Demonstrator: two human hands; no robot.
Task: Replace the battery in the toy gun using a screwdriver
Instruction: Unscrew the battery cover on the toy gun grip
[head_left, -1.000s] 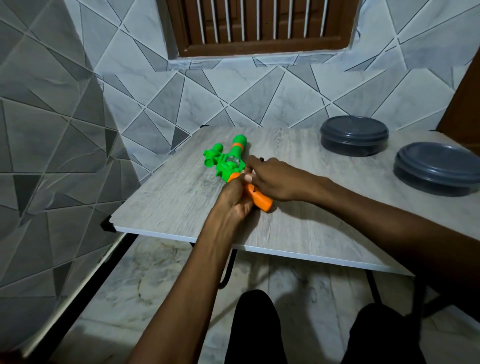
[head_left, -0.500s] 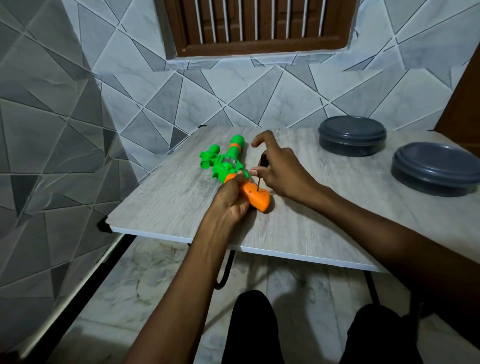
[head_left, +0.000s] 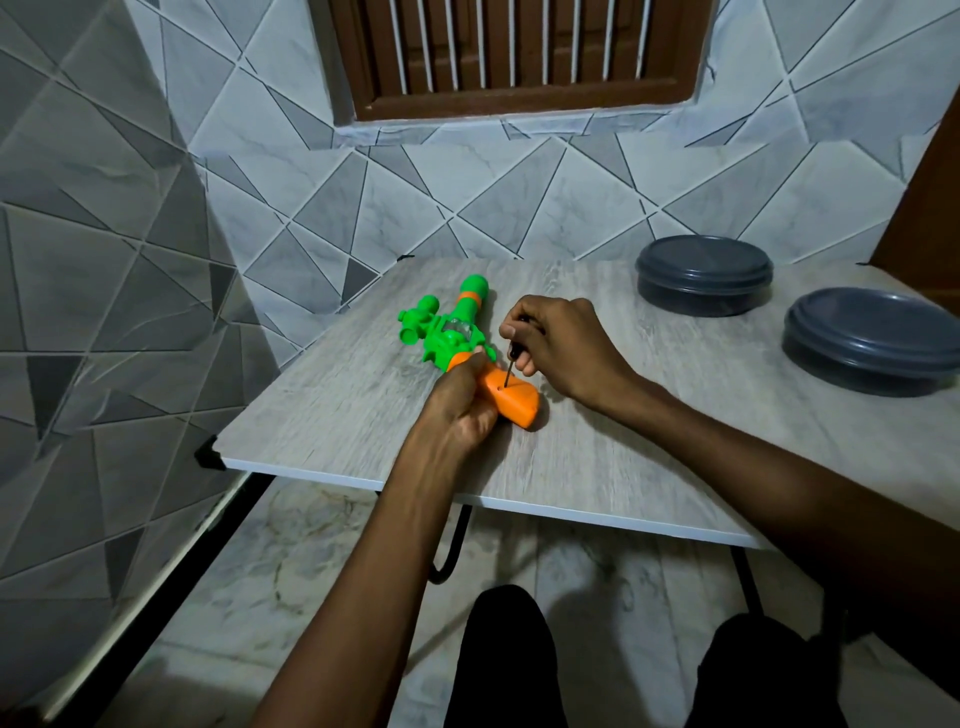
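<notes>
The toy gun (head_left: 457, 340) lies near the left edge of the grey wood-grain table (head_left: 649, 441), left of frame centre, with bare tabletop open toward the near edge and two lidded grey bowls (head_left: 704, 273) well apart at the upper right. Grey tiled walls and a barred brown window (head_left: 511, 49) close in behind. The gun is green with an orange grip; the left hand (head_left: 460, 410) clasps that grip, while the right hand (head_left: 563, 345) pinches a thin dark screwdriver (head_left: 511, 361), tip in a hole in the grip.

Two lidded bowls, one at two o'clock (head_left: 704, 275) and one at three (head_left: 878, 340), block the table's (head_left: 332, 415) right side. Wall tiles (head_left: 156, 291) close off nine o'clock; the near edge at six lies bare.
</notes>
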